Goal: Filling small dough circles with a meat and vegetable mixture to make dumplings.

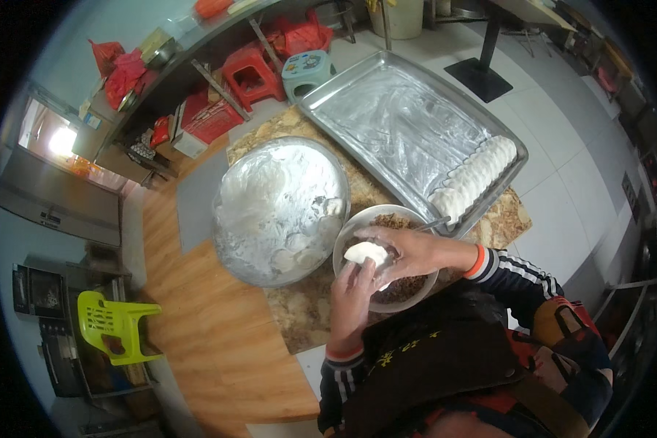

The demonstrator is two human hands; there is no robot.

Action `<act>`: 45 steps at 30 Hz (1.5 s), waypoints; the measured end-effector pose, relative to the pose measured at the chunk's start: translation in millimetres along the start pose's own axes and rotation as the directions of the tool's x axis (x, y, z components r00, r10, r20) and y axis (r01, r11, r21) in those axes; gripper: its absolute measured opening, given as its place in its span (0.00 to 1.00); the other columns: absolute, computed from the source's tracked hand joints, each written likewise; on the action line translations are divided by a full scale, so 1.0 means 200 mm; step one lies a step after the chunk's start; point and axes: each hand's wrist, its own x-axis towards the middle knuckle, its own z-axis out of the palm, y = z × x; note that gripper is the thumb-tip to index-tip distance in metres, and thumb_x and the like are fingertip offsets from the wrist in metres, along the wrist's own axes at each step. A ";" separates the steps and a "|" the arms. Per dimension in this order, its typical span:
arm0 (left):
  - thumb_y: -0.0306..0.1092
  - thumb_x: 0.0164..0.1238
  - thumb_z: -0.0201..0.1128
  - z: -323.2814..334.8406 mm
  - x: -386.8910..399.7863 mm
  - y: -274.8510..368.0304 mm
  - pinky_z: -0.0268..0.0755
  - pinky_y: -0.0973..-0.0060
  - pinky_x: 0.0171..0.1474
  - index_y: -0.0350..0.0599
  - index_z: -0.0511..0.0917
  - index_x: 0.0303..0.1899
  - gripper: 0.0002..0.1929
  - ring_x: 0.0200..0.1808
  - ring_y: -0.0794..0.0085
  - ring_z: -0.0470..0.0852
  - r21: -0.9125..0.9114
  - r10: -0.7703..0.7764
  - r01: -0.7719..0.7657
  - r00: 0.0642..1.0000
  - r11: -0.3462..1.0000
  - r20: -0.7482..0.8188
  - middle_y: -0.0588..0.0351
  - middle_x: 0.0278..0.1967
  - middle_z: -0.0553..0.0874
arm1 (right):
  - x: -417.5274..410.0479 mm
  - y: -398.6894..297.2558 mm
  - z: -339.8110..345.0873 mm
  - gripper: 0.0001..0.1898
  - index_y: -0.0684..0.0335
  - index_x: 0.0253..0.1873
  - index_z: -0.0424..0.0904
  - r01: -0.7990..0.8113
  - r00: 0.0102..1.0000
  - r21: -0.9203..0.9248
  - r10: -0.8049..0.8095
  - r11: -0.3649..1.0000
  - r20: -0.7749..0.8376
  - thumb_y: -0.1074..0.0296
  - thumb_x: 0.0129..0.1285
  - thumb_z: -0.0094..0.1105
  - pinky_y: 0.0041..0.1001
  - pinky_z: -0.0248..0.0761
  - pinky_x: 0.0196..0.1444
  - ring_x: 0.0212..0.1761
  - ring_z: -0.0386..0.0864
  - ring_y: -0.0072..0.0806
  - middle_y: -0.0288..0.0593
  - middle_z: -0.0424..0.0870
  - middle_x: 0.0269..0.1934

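A folded piece of white dough [364, 253], shaped like a dumpling, is pinched between both hands. My left hand [355, 293] grips its near side with the fingertips. My right hand [413, 253] curls around its far and right sides. Directly beneath them is a white bowl [352, 223] of brown minced filling [391, 221], partly covered by the hands. A metal utensil handle [437, 223] leans out over the bowl's rim. To the left, a round metal tray [252, 235] dusted with flour carries a few flat dough pieces [333, 207] near its right side.
A large rectangular metal tray [394, 120] bears a row of white dumplings [476, 175] along its right end. Both trays rest on a marble-patterned tabletop [301, 323]. Beyond are a red plastic stool [254, 74], a light-blue stool [306, 68] and a yellow-green chair [115, 326].
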 end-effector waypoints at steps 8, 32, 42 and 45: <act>0.34 0.74 0.59 -0.04 0.10 0.04 0.74 0.67 0.59 0.32 0.74 0.59 0.18 0.57 0.58 0.79 -0.036 0.247 -0.248 0.968 0.968 -0.046 0.44 0.60 0.77 | -0.04 0.05 -0.32 0.30 0.67 0.66 0.69 -0.195 0.912 0.243 0.267 0.950 -0.311 0.60 0.64 0.68 0.27 0.77 0.50 0.47 0.82 0.32 0.48 0.83 0.49; 0.37 0.69 0.56 -0.52 0.71 -0.20 0.71 0.57 0.60 0.39 0.81 0.54 0.17 0.55 0.44 0.80 0.935 0.263 -0.247 0.948 0.256 0.179 0.38 0.51 0.84 | -0.27 0.45 -0.33 0.20 0.60 0.49 0.81 -0.438 0.898 -0.731 0.300 0.524 -0.322 0.52 0.60 0.66 0.48 0.65 0.61 0.57 0.75 0.46 0.50 0.80 0.48; 0.53 0.68 0.60 -0.44 0.79 -0.27 0.63 0.46 0.63 0.36 0.81 0.52 0.26 0.57 0.43 0.78 0.999 0.229 -0.026 0.973 -0.021 0.031 0.36 0.53 0.82 | -0.25 0.44 -0.48 0.16 0.63 0.47 0.81 -0.285 0.930 -0.628 0.049 0.724 -0.365 0.63 0.56 0.69 0.40 0.71 0.51 0.48 0.77 0.47 0.48 0.78 0.42; 0.48 0.66 0.64 -0.44 0.76 -0.25 0.69 0.52 0.58 0.36 0.81 0.49 0.22 0.53 0.44 0.80 0.987 0.314 -0.125 0.945 0.106 0.086 0.37 0.51 0.83 | -0.21 0.36 -0.50 0.14 0.65 0.47 0.80 -0.215 0.922 -0.576 -0.030 0.789 -0.386 0.67 0.59 0.68 0.40 0.72 0.53 0.49 0.78 0.47 0.48 0.80 0.44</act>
